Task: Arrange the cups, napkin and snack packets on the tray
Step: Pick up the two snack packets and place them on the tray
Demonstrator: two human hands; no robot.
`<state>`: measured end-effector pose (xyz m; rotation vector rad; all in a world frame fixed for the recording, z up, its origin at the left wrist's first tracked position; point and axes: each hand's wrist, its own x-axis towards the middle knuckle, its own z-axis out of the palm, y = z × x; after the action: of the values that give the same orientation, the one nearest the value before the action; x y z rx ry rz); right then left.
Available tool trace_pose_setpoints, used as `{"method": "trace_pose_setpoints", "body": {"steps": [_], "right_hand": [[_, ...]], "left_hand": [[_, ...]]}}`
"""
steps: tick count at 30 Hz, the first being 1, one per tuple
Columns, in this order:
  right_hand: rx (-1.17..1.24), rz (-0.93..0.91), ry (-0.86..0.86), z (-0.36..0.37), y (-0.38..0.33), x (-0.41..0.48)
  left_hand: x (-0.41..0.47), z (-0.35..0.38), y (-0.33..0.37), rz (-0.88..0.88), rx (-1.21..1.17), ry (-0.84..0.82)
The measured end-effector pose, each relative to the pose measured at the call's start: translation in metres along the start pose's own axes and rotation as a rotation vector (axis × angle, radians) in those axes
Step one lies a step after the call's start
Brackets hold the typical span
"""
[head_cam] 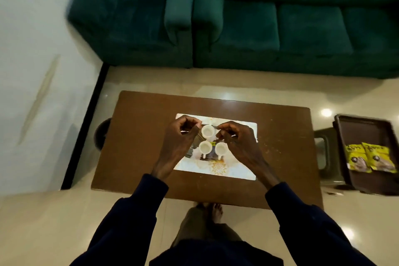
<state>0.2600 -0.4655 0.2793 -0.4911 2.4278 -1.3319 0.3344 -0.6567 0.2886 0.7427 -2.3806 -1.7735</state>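
Three white cups (pixel 207 131) stand between and just below both hands. Left hand (pixel 181 136) and right hand (pixel 235 138) each pinch something thin; what the grip holds, I cannot tell. Two yellow snack packets (pixel 370 157) lie in one dark tray (pixel 345 136), well right of the counter (pixel 138 136).

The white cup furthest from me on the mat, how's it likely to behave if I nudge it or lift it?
The far cup looks like glazed ceramic, so probably rigid, fairly slick and breakable. It stands upright on a flat patterned mat, so a gentle push would likely slide it rather than tip it. It looks empty, so it is probably light to lift.
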Motion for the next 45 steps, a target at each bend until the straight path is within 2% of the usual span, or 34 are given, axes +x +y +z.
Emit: {"method": "trace_pose_setpoints", "body": {"steps": [5,10,17,25,33,41,45], "right_hand": [[0.058,0.125,0.097,-0.041,0.051,-0.007],[0.014,0.139,0.200,-0.091,0.093,-0.020],[-0.003,0.189,0.252,-0.179,0.164,-0.050],[0.010,0.181,0.238,-0.287,0.274,-0.071],[-0.063,0.293,0.298,-0.388,0.388,-0.091],[-0.089,0.389,0.422,-0.436,0.476,-0.089],[-0.135,0.462,0.398,-0.451,0.526,-0.089]], "left_hand": [[0.023,0.058,0.009,0.038,0.065,-0.124],[0.033,0.120,0.020,0.058,0.113,-0.212],[0.027,0.226,0.040,0.085,0.125,-0.314],[0.005,0.377,0.055,0.007,0.142,-0.266],[-0.008,0.533,0.062,-0.100,0.100,-0.415],[-0.001,0.660,0.037,-0.178,0.123,-0.574],[0.007,0.722,0.017,-0.211,0.217,-0.614]]}}
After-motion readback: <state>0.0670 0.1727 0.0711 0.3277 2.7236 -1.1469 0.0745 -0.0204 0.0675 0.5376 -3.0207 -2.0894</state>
